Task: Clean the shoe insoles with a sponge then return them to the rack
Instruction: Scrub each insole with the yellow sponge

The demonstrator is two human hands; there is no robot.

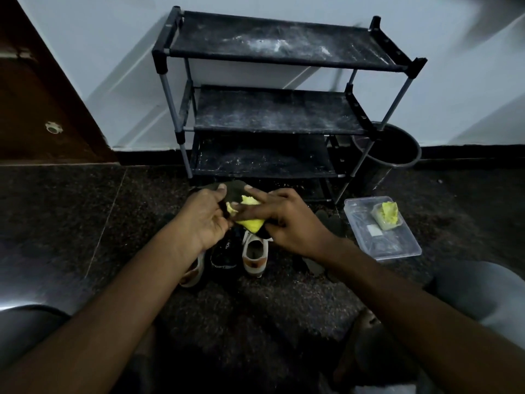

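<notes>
My left hand (203,216) grips a dark insole (234,190), thumb over its upper edge. A yellow sponge (250,213) lies against the insole, and my right hand (287,220) holds it there with its fingers stretched across the sponge. Both hands hover just in front of the black shoe rack (270,118), whose dusty shelves hold nothing. Below my hands on the floor stand a white and orange shoe (254,255), a black insole (224,255) beside it, and a second shoe (193,273) partly hidden by my left wrist.
A clear plastic tray (382,231) with another yellow sponge (387,214) sits on the dark floor at the right. A dark round bin (397,150) stands by the rack's right leg. Dark sandals (329,223) lie behind my right hand. A wooden door (42,95) is at left.
</notes>
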